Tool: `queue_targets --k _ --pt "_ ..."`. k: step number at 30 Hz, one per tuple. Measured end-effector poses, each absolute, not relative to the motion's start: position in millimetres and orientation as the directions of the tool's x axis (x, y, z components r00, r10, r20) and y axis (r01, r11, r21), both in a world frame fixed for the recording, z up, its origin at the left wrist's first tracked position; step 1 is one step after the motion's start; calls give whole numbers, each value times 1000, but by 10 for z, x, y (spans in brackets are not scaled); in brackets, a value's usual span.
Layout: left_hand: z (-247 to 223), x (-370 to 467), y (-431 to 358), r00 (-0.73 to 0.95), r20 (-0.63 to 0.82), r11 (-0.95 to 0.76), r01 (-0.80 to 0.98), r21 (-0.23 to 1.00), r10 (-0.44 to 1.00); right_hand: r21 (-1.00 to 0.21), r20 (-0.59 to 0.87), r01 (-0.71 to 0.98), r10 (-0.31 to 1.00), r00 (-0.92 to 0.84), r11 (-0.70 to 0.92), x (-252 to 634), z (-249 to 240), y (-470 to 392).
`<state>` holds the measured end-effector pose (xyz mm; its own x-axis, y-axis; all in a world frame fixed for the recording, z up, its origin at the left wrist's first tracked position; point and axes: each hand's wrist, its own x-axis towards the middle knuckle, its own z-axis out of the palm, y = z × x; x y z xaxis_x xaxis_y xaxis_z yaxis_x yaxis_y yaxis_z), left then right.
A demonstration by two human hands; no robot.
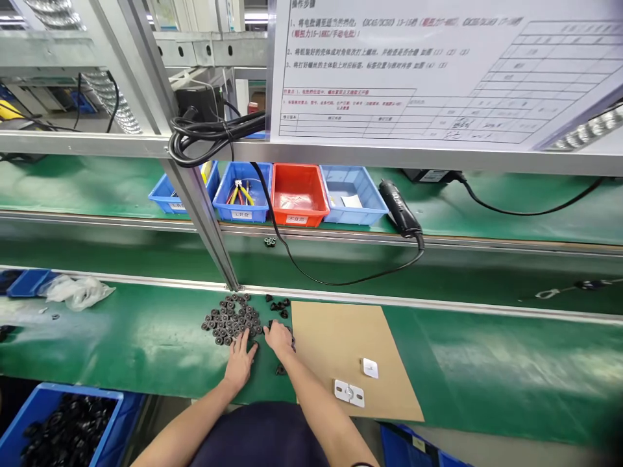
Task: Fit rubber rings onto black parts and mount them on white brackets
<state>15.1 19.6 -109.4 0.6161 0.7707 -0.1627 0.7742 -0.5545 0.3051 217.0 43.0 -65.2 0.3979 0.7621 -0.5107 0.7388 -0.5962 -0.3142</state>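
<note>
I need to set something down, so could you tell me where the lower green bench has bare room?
The bench looks bare right of the brown sheet, and between the plastic bag and the pile of round parts. It is crowded around the left hand and right hand, by that pile and the small black parts.

Hidden: grip of right hand (279, 337). Cropped: blue bin (80, 389).

Bright, even indoor light. Pale glare on the green bench (467, 363), toward its left end and right of the cardboard (350, 337). Sheet (389, 71) has smeared print, upper right. Wide-angle stretch at edges; dark blur, lower-right corner.
</note>
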Motion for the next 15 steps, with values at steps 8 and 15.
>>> queue_targets --k 8,15 --pt "-1279 11 134 616 -263 -465 757 458 743 -343 -568 728 748 342 -594 1999 -789 449" --pt "-1276 1 135 593 -231 -336 687 644 771 -443 -579 693 772 264 -569 1894 -809 210"
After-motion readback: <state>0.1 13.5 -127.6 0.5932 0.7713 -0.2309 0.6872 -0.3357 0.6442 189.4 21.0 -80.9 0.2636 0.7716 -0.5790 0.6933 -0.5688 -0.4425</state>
